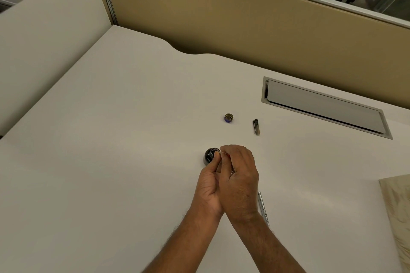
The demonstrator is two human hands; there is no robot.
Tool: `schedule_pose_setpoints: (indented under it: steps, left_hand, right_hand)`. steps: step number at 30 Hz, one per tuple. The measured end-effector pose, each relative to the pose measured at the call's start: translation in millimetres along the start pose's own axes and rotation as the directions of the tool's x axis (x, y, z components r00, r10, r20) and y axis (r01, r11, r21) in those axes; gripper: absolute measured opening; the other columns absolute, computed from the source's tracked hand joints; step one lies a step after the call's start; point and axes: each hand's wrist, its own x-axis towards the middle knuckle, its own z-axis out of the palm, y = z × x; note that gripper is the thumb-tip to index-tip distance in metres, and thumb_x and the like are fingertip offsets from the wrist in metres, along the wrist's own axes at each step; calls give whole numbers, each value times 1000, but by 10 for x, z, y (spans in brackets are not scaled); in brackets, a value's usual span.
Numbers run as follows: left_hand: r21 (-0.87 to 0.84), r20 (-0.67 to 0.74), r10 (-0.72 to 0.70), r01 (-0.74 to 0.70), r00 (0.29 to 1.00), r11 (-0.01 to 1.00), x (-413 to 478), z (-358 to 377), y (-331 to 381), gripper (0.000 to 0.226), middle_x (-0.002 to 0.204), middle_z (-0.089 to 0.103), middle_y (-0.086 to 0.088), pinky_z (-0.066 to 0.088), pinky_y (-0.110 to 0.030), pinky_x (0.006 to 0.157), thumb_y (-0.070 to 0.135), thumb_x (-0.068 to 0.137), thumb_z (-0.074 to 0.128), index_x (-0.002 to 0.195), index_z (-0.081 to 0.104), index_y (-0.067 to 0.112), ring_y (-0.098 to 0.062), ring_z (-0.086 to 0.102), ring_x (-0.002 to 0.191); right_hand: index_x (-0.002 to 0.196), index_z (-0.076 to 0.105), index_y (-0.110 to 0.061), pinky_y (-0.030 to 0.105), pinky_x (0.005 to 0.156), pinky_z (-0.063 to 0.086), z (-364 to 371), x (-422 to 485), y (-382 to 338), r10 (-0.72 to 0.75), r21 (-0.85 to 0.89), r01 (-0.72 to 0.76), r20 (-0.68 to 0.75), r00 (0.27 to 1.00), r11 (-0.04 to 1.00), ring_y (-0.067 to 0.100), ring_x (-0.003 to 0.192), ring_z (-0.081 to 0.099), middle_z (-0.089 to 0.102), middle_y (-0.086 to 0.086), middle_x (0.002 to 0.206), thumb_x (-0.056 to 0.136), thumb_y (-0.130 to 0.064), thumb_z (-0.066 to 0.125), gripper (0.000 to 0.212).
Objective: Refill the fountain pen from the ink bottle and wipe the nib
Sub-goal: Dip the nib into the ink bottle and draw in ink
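Note:
A small dark ink bottle (209, 156) stands open on the white desk, partly hidden by my fingers. My left hand (208, 186) and my right hand (240, 175) are pressed together just behind it, fingertips pinching a thin pale pen part (218, 152) over the bottle's mouth. The rest of that part is hidden inside my hands. The bottle's cap (228, 117) lies further back. A dark pen cap with a clip (256, 127) lies to its right. A silver pen barrel (263, 208) lies on the desk beside my right wrist.
A grey cable-tray flap (321, 106) is set into the desk at the back right. A crumpled beige cloth (397, 213) lies at the right edge. Tan partition walls (221, 17) close the desk at the back and left.

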Motion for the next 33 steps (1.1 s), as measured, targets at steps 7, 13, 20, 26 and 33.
schedule_pose_setpoints:
  steps: [7,13,20,26,33]
  left_hand:
    - [-58,51,-1,4,999,998,62,-36,-2,18,78,71,-17,61,-36,74,-4,72,74,89,73,-9,-32,74,67]
    - [-52,65,-8,11,998,999,78,-47,-13,36,80,71,-20,54,-29,86,-21,56,84,89,73,-12,-34,74,70]
    - [-25,-36,29,-29,999,999,90,-116,19,41,81,70,-20,33,-14,114,-23,55,83,93,72,-11,-18,61,94]
    - [-67,-50,11,-15,999,998,77,-123,22,45,83,70,-22,32,-11,112,-25,56,82,97,71,-11,-13,58,99]
    - [0,-100,58,-58,993,998,109,-68,9,19,76,70,-17,39,-16,110,-5,68,72,86,73,-8,-17,62,89]
  right_hand:
    - [99,73,-7,18,85,50,17,-2,-11,7,12,-7,1,1000,1000,13,91,62,69,1,97,94,0,59,17]
    - [101,72,-7,18,87,50,18,24,13,-1,-3,1,26,1000,1000,12,94,61,68,1,99,92,8,61,21]
    - [101,72,-8,10,89,46,10,17,2,-3,7,2,19,1000,1000,11,94,61,68,1,99,91,10,59,24]
    - [100,72,-6,11,89,46,-4,22,-12,-8,20,7,11,1000,1000,12,94,61,69,2,98,92,7,58,21]
    - [100,72,-7,19,86,50,0,32,-3,-2,2,2,6,1000,1000,13,93,61,69,2,97,94,-1,57,17]
